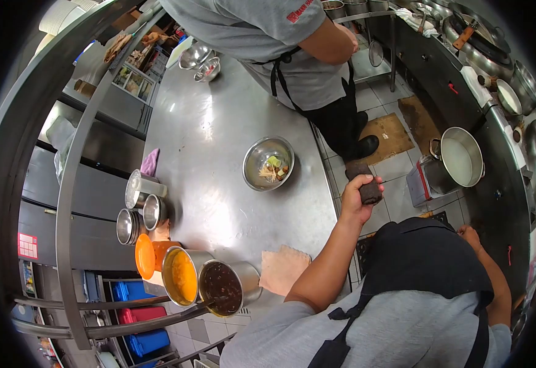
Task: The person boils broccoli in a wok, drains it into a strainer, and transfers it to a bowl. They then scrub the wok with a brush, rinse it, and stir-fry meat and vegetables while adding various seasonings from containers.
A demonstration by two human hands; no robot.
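Note:
My left hand (360, 195) is closed around a folded dark cloth (371, 192), held out over the floor just past the table's right edge. At the right side of my apron, my right hand (469, 237) hangs low, and its fingers are too small and partly hidden to make out. To the left of the held cloth, a steel bowl (254, 167) with cut green, pale and brown food pieces in it rests on the steel table (212, 165). A pinkish cloth (285, 270) lies flat at the table's near edge.
Pots of yellow liquid (185, 279) and dark sauce (221, 288) stand at the near left corner, beside steel cups (154, 211). A co-worker (317, 73) stands across the table. A large pot (462, 157) of cloudy liquid sits low at right, by the dark counter front (495, 184).

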